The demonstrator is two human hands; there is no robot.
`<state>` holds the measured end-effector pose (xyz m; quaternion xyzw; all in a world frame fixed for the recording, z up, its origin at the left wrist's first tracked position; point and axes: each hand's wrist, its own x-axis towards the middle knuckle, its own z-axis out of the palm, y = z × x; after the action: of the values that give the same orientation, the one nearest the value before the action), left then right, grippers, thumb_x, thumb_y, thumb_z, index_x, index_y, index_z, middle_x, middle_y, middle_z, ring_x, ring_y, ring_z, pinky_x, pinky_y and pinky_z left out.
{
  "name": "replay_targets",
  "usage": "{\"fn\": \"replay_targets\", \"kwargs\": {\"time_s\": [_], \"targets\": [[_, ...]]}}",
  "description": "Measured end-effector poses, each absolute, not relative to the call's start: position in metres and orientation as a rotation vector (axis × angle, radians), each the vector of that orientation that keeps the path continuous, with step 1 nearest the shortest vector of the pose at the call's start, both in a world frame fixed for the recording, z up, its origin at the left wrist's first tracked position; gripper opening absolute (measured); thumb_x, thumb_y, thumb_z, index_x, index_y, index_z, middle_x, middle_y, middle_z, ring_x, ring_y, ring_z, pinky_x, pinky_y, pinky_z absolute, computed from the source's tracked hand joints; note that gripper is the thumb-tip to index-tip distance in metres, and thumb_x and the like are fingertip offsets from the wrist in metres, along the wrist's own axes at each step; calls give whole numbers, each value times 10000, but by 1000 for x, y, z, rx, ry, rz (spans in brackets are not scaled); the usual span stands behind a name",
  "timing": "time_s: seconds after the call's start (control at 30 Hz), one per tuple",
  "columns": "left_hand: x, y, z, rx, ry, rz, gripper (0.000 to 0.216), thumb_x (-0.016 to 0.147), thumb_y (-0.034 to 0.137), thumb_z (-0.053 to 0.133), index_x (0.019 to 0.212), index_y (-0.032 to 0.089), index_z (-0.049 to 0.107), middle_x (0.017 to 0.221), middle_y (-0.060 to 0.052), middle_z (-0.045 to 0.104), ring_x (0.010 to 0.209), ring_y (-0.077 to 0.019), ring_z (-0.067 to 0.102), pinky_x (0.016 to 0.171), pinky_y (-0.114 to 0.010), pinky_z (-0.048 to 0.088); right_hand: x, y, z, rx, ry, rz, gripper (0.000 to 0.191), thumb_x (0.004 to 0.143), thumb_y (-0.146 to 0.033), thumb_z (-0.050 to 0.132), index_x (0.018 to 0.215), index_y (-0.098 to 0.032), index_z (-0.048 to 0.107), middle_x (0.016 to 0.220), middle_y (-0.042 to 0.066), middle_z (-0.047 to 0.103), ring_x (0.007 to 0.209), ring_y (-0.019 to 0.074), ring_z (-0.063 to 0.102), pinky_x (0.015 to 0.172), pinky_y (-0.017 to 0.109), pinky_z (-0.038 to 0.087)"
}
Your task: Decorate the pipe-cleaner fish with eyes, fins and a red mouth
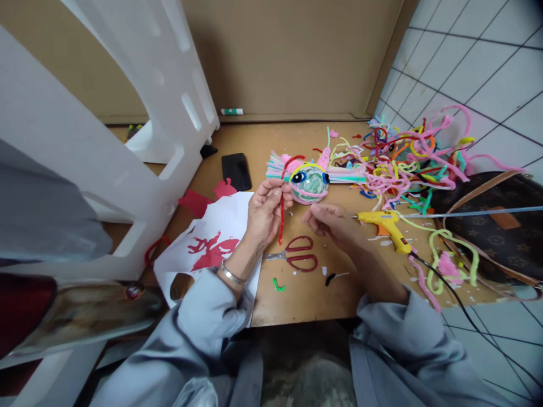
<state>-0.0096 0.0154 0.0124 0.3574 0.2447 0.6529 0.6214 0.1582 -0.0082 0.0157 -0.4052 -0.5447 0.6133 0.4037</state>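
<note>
Frame centre: our left hand [266, 210] pinched a red pipe cleaner [281, 226] — we judged it light, bendy, best held mid-length; our right hand [333, 219] curled loosely — contents unclear.

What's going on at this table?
Someone's left hand is pinching a red pipe cleaner beside a googly-eyed ball figure trimmed with pink and yellow. The right hand is just in front of the figure, fingers curled; I can't tell if it holds anything. Red-handled scissors lie on the table between the forearms. A yellow glue gun lies to the right, near a tangled pipe cleaner pile.
</note>
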Motion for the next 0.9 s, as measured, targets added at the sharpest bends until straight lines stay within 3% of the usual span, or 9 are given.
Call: {"fn": "replay_targets", "kwargs": {"time_s": [0.23, 0.4, 0.53, 0.63, 0.73, 0.8, 0.9], "targets": [[-4, 15, 5, 952, 589, 1662, 291, 757, 390, 816, 874, 194, 635, 840, -8, 721, 706, -91, 666, 673, -206, 573, 122, -24, 3, -1041, -1539, 1610, 461, 697, -600, 737, 643, -171, 578, 544, -66, 504, 488, 51, 442, 480, 191, 329], [-11, 18, 0, 1167, 940, 1937, 230, 868, 399, 688, 929, 187, 623, 870, -28, 699, 704, -105, 655, 698, -249, 559, 125, -23, 2, -1084, -1357, 1608, 354, 714, -517, 699, 737, -174, 617, 609, -39, 608, 481, 59, 510, 476, 195, 371], [-25, 20, 1, 1607, 1199, 2026, 176, 941, 325, 561, 1015, 180, 629, 908, -37, 666, 781, -131, 631, 748, -286, 511, 131, -23, 8, -1106, -1327, 1506, 318, 740, -489, 653, 696, -179, 596, 535, -64, 534, 445, 52, 445, 452, 197, 345], [-37, 22, 0, 2097, 1346, 1981, 157, 929, 276, 544, 845, 182, 637, 774, -28, 576, 729, -159, 533, 714, -320, 423, 135, -22, 12, -1071, -1352, 1437, 330, 759, -504, 620, 703, -179, 599, 496, -79, 480, 435, 55, 404, 451, 205, 330], [-44, 24, -3, 2362, 1581, 1891, 318, 880, 334, 591, 603, 195, 522, 668, -12, 435, 671, -170, 401, 689, -343, 321, 140, -20, 13, -1039, -1379, 1380, 353, 791, -519, 593, 700, -179, 592, 477, -90, 428, 442, 56, 371, 469, 210, 314], [-45, 24, -5, 2458, 1742, 1781, 375, 854, 376, 629, 554, 193, 500, 678, -17, 418, 690, -178, 374, 708, -358, 283, 144, -18, 13, -1028, -1399, 1375, 368, 804, -533, 584, 703, -179, 590, 475, -90, 411, 449, 59, 359, 477, 213, 301], [-42, 19, -5, 2575, 1814, 1694, 308, 817, 391, 696, 597, 200, 597, 757, -50, 482, 763, -210, 394, 754, -390, 261, 146, -15, 11, -1034, -1482, 1367, 374, 799, -534, 590, 682, -179, 591, 488, -80, 417, 462, 65, 361, 482, 222, 277]]}}
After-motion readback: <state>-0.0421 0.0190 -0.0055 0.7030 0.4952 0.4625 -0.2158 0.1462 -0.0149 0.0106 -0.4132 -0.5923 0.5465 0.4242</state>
